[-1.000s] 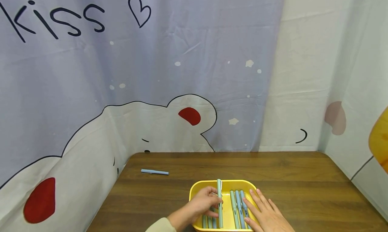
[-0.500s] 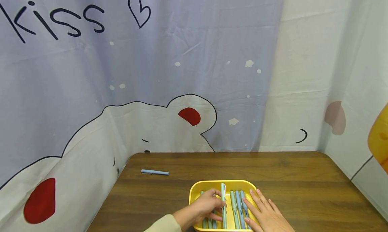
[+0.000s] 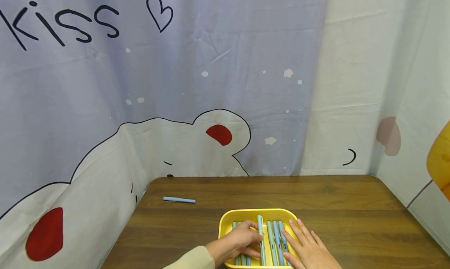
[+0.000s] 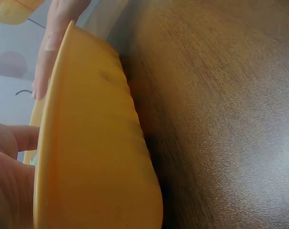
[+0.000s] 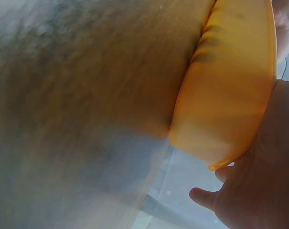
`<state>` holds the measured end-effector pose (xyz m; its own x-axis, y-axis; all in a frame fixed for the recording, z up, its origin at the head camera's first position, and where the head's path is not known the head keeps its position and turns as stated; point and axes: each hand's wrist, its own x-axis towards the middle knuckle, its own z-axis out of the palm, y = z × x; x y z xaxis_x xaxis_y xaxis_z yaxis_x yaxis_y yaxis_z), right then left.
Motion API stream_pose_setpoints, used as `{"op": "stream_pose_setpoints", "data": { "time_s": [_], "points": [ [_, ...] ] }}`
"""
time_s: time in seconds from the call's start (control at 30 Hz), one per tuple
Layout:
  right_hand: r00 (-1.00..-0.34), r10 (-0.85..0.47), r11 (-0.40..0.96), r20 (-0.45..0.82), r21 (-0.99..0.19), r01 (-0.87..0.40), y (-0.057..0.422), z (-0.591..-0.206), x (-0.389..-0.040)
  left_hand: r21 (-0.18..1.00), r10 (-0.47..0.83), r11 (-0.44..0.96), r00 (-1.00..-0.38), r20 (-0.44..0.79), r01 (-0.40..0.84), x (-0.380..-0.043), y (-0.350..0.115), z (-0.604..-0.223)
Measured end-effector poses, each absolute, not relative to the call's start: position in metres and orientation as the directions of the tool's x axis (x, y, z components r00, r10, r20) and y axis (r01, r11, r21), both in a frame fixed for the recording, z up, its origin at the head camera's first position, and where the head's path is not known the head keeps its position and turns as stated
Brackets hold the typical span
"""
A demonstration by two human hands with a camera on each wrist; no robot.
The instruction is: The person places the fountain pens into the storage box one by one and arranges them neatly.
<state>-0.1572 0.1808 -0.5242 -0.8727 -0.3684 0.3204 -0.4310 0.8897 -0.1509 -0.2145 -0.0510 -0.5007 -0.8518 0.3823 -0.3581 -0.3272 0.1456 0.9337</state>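
In the head view, my left hand (image 3: pixel 242 239) reaches over the left part of a yellow tray (image 3: pixel 260 211) and pinches a pale green pen (image 3: pixel 260 223) with a clip. That pen stands lengthwise near the tray's middle. To its right lie a green pen (image 3: pixel 272 241) and blue pens (image 3: pixel 277 237), side by side. More pens (image 3: pixel 234 225) lie at the left, partly hidden under my left hand. My right hand (image 3: pixel 311 247) rests with spread fingers over the tray's right rim. Both wrist views show mostly the outer wall (image 4: pixel 97 124) of the tray.
A single blue pen (image 3: pixel 179 200) lies on the wooden table (image 3: pixel 334 195), back left of the tray. Behind the table hangs a printed curtain (image 3: pixel 225 66) with a cartoon bear and lettering.
My left hand has moved a little to the right, bringing the green pen lower into the tray, closer to the right group of pens. My right hand has stayed in place.
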Motion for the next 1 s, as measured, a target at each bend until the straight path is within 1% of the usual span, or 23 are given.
{"op": "stream_pose_setpoints", "data": {
  "time_s": [0.27,0.37,0.67,1.0],
  "points": [
    [-0.806,-0.399,0.883,0.437,-0.053,-0.466,0.183,-0.532,-0.160,0.930,0.366,0.183,-0.855,-0.367,-0.320,-0.215,-0.040,-0.500],
    [-0.794,-0.406,0.881,0.453,-0.036,-0.471,0.184,-0.533,-0.160,0.923,0.353,0.215,-0.856,-0.379,-0.320,-0.216,-0.037,-0.499],
    [-0.806,-0.400,0.884,0.436,-0.048,-0.465,0.183,-0.531,-0.160,0.918,0.320,0.284,-0.876,-0.362,-0.276,-0.217,-0.028,-0.501],
    [-0.810,-0.398,0.880,0.431,-0.069,-0.469,0.182,-0.529,-0.159,0.893,0.307,0.348,-0.865,-0.396,-0.285,-0.219,-0.025,-0.501]
  ]
}}
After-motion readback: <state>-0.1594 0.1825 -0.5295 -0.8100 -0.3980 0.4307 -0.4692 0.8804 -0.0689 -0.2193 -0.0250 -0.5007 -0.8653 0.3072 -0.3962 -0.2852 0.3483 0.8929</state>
